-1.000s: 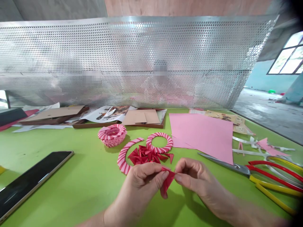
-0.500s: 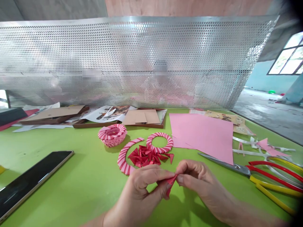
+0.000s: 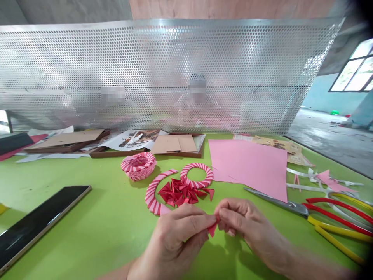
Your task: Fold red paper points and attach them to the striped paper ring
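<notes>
My left hand and my right hand meet at the fingertips, pinching a small folded piece of red paper. Most of that piece is hidden by my fingers, and only a red tip shows below them. Just beyond my left hand lies a pile of folded red paper triangles. Around the pile stand a pink-and-white striped paper ring and a curved striped paper arc. Farther left sits a small striped paper bowl.
A pink paper sheet lies on the green table, right of the ring. Steel scissors with red handles lie near my right hand, beside yellow-handled tools. A dark tablet lies left. Cardboard and papers line the far edge, before a perforated metal screen.
The red paper has been folded smaller, and its long hanging point is now a short tip. My hands have drawn closer around it. The objects on the table have not moved.
</notes>
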